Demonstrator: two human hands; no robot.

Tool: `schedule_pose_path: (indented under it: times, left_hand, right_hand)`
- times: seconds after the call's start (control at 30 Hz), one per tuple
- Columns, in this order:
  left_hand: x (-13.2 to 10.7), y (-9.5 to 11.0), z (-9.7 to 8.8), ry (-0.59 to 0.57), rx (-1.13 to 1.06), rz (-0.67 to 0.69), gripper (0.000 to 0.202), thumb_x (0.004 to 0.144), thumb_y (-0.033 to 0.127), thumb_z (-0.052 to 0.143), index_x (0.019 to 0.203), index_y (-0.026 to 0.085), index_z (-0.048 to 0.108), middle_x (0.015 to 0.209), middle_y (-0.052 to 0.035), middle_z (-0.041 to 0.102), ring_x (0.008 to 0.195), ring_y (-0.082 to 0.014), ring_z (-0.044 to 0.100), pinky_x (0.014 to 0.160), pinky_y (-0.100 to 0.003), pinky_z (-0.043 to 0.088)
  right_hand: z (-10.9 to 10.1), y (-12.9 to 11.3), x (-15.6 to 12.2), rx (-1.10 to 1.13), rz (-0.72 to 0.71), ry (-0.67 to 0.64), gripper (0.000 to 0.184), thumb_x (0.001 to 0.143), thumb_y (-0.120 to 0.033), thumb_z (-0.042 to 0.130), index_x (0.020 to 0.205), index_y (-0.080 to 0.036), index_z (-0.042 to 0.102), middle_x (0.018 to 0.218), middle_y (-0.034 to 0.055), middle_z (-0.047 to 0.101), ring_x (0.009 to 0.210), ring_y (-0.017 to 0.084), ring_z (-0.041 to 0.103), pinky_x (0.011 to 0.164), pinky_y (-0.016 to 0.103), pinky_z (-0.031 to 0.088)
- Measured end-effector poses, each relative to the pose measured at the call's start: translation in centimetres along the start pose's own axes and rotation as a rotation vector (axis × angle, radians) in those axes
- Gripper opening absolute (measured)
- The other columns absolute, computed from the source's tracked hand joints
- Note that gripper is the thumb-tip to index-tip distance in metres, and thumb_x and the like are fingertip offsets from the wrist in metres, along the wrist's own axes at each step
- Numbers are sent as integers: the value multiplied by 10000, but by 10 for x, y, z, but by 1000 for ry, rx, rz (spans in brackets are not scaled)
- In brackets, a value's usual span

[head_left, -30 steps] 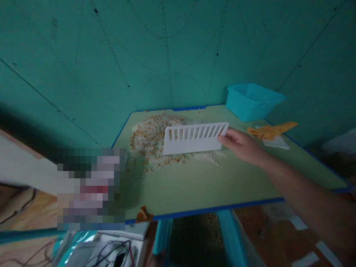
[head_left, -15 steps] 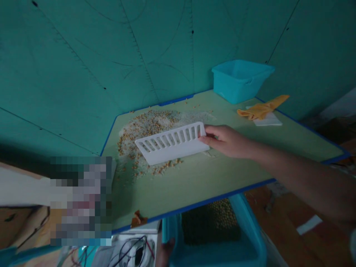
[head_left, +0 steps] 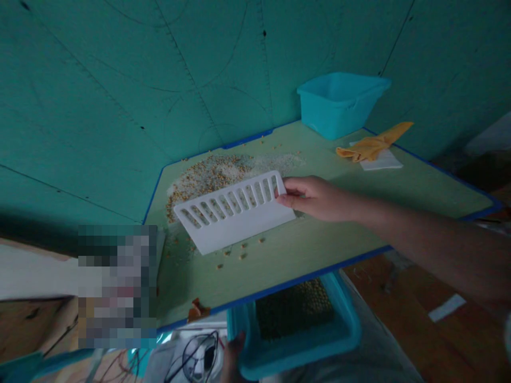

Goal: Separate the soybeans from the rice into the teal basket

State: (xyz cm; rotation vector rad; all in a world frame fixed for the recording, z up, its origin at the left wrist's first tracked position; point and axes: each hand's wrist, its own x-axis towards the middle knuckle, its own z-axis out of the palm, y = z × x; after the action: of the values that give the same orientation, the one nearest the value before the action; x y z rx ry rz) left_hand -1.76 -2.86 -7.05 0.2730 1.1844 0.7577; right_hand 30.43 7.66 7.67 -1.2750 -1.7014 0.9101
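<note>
My right hand (head_left: pixel 305 198) grips the right end of a white plastic divider (head_left: pixel 235 223) with a row of slots, thumb in front. Tilted, the divider stands on the tabletop against a heap of yellowish beans mixed with white grains (head_left: pixel 207 178). A few loose beans lie in front of its lower edge. Below the front edge of the table, my left hand (head_left: pixel 232 354) is closed on the left side of a blue plastic bin (head_left: pixel 295 359); only part of this hand shows. Beans lie inside that bin, partly in shadow under the table.
The pale table with blue edging (head_left: pixel 335 234) meets a green wall (head_left: pixel 223 69). At its back right stand another blue bin (head_left: pixel 339 109), an orange cloth (head_left: pixel 371 146) and a white sheet (head_left: pixel 383 160). Tangled cables (head_left: pixel 199 354) lie below left. A pixelated patch hides part of the left side.
My right hand has drawn the divider toward the front left, and it covers more of the beans in front. The lower bin and my left hand have shifted slightly.
</note>
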Motion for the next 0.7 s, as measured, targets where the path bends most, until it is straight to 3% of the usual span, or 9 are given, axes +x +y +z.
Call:
schedule_pose_path:
  times: [0.13,0.3,0.4,0.53,0.6,0.7]
  left_hand:
    - [-10,-2,16,-64,-220,66,165,671,229,691,777,202,815,810,-97,804,1005,-405,681,908,-481,517]
    - [-16,4,20,18,-255,100,219,705,271,675,870,232,814,838,-75,807,860,-354,735,892,-463,534]
    - [-18,7,16,21,-274,129,294,758,285,646,1019,281,781,885,-49,807,938,-338,718,934,-452,512]
    - [-21,10,17,-108,-273,147,362,812,290,602,1154,327,715,946,-27,797,1099,-330,642,1005,-458,456]
    - [-24,12,21,-110,-278,148,335,806,266,610,1109,327,738,940,-22,798,1095,-327,644,1007,-456,454]
    - [-30,17,30,-20,-275,155,243,761,213,648,923,311,800,873,-14,806,972,-320,706,974,-445,485]
  right_hand:
    - [1,1,0,3,-15,-46,158,881,-309,546,887,-164,608,765,11,628,766,149,566,634,251,431]
    - [3,-2,-1,36,-4,-95,145,878,-298,552,869,-164,607,782,15,630,796,152,573,658,257,445]
    - [5,-4,-1,76,0,-138,145,881,-294,538,862,-164,600,817,25,636,809,152,573,685,268,450]
    - [8,-5,-2,114,-12,-194,122,876,-268,524,855,-159,576,844,28,625,780,136,560,672,259,441]
    - [9,-6,-3,121,5,-205,103,871,-252,527,834,-163,563,804,11,601,743,120,542,640,240,430]
    - [10,-9,-4,153,60,-232,78,864,-231,533,826,-165,554,766,-3,574,697,104,523,591,218,416]
